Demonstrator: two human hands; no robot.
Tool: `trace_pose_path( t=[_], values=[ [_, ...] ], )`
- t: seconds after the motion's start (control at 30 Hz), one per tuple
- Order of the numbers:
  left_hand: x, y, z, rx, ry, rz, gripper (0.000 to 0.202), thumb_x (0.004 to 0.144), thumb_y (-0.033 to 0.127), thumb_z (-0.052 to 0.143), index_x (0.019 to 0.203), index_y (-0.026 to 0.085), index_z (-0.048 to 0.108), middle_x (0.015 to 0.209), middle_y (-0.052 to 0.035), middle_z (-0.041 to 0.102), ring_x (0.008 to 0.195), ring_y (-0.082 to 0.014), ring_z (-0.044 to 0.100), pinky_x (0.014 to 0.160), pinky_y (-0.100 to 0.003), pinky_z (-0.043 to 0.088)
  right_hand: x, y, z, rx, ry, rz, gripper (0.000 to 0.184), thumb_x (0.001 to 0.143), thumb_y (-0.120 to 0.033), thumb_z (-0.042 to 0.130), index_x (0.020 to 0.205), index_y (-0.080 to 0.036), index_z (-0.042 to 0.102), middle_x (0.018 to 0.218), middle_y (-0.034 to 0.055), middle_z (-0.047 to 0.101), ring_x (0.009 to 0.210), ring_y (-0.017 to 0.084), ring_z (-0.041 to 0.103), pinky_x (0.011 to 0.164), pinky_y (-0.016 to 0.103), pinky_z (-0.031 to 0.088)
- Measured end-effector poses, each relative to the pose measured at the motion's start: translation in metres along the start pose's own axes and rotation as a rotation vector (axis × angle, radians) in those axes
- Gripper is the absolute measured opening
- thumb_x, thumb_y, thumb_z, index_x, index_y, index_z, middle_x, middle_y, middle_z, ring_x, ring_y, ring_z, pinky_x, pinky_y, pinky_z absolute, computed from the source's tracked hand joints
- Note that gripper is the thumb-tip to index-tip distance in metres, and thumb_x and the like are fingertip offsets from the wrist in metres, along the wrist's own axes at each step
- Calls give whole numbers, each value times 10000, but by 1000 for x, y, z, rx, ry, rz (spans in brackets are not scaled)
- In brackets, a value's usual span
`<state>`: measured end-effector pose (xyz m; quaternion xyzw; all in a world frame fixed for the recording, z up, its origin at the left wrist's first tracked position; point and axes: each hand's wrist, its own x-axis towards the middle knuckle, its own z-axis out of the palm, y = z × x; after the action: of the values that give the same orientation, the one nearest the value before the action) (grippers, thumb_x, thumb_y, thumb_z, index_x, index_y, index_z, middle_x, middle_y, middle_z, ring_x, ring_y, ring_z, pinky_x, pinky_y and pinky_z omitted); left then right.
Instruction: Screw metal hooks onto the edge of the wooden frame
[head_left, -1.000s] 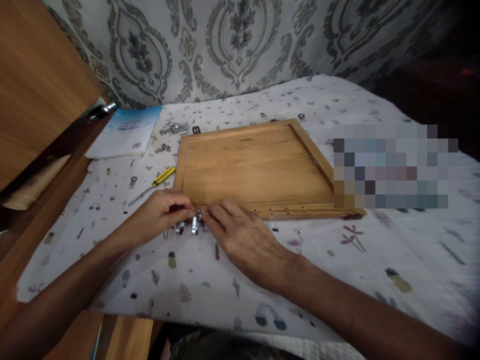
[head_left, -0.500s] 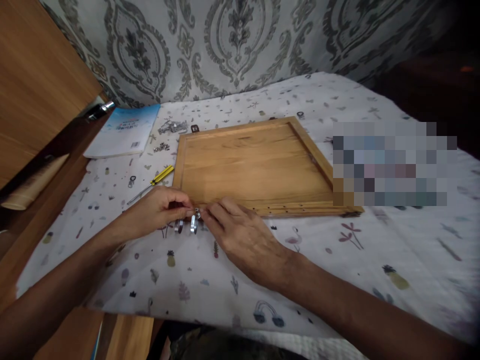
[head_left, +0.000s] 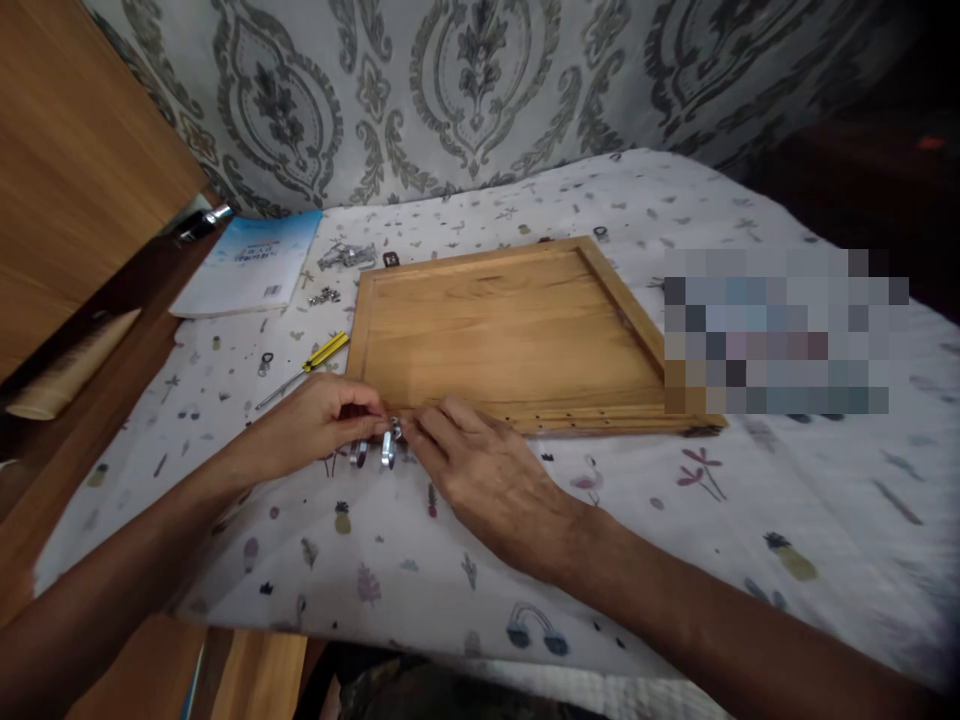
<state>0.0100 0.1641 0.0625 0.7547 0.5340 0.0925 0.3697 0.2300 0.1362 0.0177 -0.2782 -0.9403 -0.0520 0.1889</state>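
A framed wooden panel [head_left: 487, 330] lies flat on the patterned cloth, with a row of small dark holes along its near edge. At the left end of that edge, my left hand [head_left: 330, 420] is closed in a pinch at the top of a shiny metal hook [head_left: 388, 450]. Opposite it, my right hand [head_left: 480, 470] rests on the panel's edge, thumb and fingers pressed together at the same hook. Whether a screw is between these fingers is too small to tell. Another metal hook [head_left: 358, 454] hangs just left, below my left fingertips.
Left of the panel lies a yellow-handled screwdriver [head_left: 324, 352]. Beyond it are a small heap of screws [head_left: 325, 297] and a pile of metal hooks [head_left: 346, 256]. A blue-and-white book [head_left: 247, 265] lies at the far left. A pixelated patch [head_left: 780, 330] hides something at right.
Both hands stay at the same hook on the panel's edge, with at most slight finger movement. The whole view has shifted a little.
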Motion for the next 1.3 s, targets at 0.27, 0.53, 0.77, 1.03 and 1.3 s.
trace_pose_path(
  t=[0.27, 0.53, 0.77, 1.03, 1.3],
  values=[
    [7, -1, -2, -48, -37, -34, 302, 807, 446, 616, 716, 160, 643, 612, 17, 580, 576, -101, 486, 533, -206, 362, 0, 1, 0, -5, -9, 2, 281, 862, -69, 633, 1139, -26, 650, 1034, 133, 657, 946, 278, 526, 682, 390, 563],
    [19, 7, -13, -166, -220, -66, 230, 771, 347, 667, 664, 152, 607, 584, 30, 575, 522, -72, 489, 481, -169, 368, 0, 0, -3, -14, -26, 4, 253, 883, -55, 592, 1130, -42, 646, 1009, 127, 659, 942, 268, 531, 689, 383, 547],
    [28, 6, -18, -177, -308, -161, 240, 747, 370, 703, 676, 158, 617, 600, 8, 638, 495, -97, 569, 463, -196, 459, 0, 0, 0, -10, -22, 7, 297, 866, -53, 627, 1162, -29, 633, 1032, 131, 656, 969, 279, 537, 674, 379, 532],
    [33, 5, -21, -119, -339, -145, 284, 740, 399, 720, 637, 160, 608, 579, 10, 623, 487, -104, 572, 452, -200, 453, 1, -1, 0, -7, -33, 10, 281, 874, -68, 633, 1153, -40, 640, 1016, 111, 645, 961, 275, 516, 709, 386, 539],
    [20, 10, -25, -151, -290, -101, 302, 813, 409, 664, 653, 165, 590, 557, 31, 588, 496, -88, 538, 509, -202, 440, 1, -1, -1, -51, -13, 7, 218, 921, -52, 542, 1112, -69, 645, 1001, 115, 655, 927, 254, 521, 695, 370, 535]
  ],
)
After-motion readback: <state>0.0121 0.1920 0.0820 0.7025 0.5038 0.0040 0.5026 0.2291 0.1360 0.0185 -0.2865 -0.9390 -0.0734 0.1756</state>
